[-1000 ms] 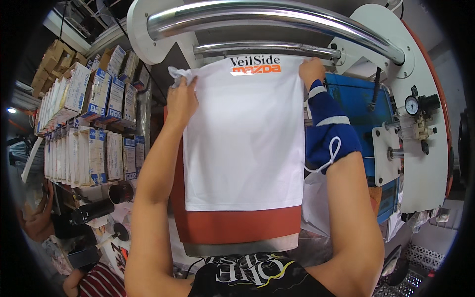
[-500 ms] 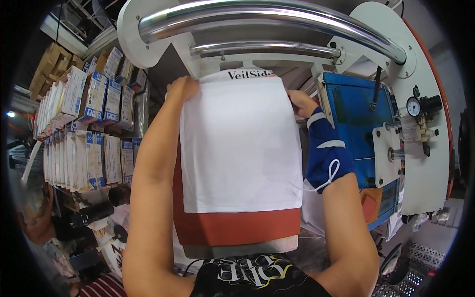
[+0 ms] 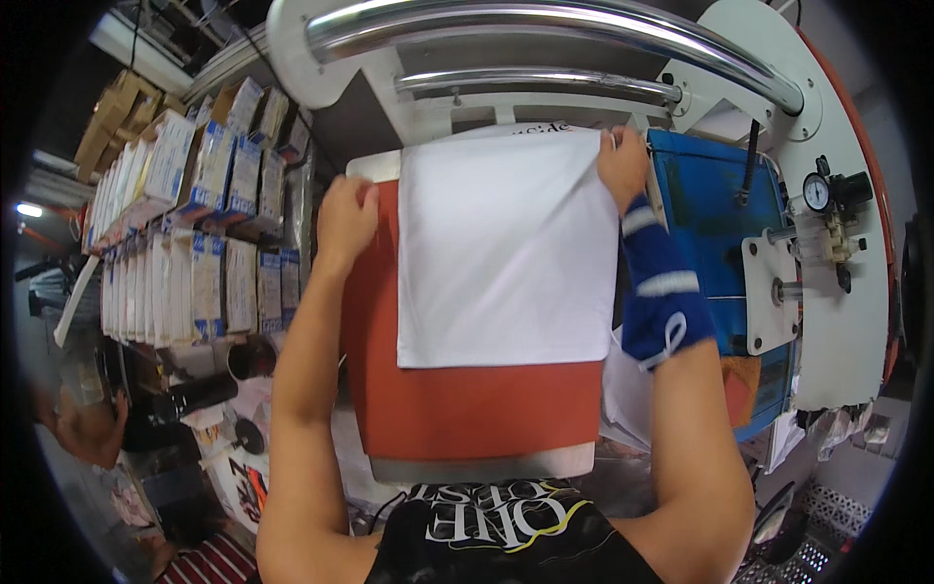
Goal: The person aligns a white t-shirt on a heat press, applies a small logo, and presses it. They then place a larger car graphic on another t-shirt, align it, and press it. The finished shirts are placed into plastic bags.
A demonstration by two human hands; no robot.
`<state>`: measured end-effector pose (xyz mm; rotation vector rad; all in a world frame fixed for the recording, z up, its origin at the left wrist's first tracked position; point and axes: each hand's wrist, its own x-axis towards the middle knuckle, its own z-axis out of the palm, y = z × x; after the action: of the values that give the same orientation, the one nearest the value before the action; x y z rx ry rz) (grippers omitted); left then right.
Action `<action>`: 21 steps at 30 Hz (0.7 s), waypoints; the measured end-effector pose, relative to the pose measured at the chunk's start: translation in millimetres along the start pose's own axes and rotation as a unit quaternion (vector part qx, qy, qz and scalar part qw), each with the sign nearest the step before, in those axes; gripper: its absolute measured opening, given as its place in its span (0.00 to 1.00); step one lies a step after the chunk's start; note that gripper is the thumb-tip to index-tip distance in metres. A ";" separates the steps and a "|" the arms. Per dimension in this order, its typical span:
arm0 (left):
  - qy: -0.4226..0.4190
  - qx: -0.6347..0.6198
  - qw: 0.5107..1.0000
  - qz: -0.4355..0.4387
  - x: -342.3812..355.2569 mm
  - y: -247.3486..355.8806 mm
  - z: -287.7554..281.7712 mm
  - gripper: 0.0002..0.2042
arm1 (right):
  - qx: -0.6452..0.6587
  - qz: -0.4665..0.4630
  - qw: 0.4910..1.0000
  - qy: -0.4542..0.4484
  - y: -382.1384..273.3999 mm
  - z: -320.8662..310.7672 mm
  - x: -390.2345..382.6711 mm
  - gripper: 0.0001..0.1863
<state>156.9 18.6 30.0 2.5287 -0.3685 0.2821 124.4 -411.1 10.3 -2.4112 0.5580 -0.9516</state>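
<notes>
A white cloth garment [image 3: 506, 253] lies over a rust-red padded press bed [image 3: 467, 409], with dark printed lettering partly hidden at its far end. My right hand [image 3: 623, 165] pinches the garment's far right corner, and a diagonal crease runs from there across the cloth. A blue wrist sleeve [image 3: 662, 277] with a white cord loop covers that wrist. Over the bed's left edge, apart from the garment, is my left hand [image 3: 348, 222]; its fingers are loosely bent, the thumb stands apart, and nothing shows in it.
Chrome bars [image 3: 555, 29] of a white machine frame span the far side. A blue panel [image 3: 710, 214] and a pressure gauge [image 3: 815, 192] stand at right. Boxes [image 3: 219, 175] line the left shelves. Another person's arm [image 3: 88, 428] shows at far left.
The garment has moved right and away from me, baring the bed's left strip and more of its near end. My left hand has let go of it; my right hand has moved up and right.
</notes>
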 end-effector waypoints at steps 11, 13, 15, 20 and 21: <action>-0.143 -0.016 0.983 -0.111 -203.0 60.2 -32.6 0.12 | 0.524 0.587 0.529 -0.317 40.7 -170.2 -267.1 0.30; -0.118 -0.010 0.985 -0.125 -207.2 63.5 -28.7 0.11 | 0.501 0.536 0.623 -0.271 47.2 -160.8 -264.3 0.24; -0.064 -0.016 0.990 -0.124 -212.9 68.1 -27.7 0.11 | 0.516 0.506 0.665 -0.188 45.0 -159.3 -257.2 0.18; -0.064 -0.123 0.974 -0.179 -234.3 83.4 -18.5 0.10 | 0.557 0.448 0.698 -0.035 40.0 -176.6 -246.2 0.12; -0.065 -0.114 0.978 -0.164 -237.9 85.9 -15.2 0.09 | 0.508 0.479 0.715 -0.052 41.4 -174.9 -248.6 0.11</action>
<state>-95.9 5.7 19.9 2.3374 -0.0256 -0.0515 -175.9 -362.6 -29.5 -0.9180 0.8130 -0.4085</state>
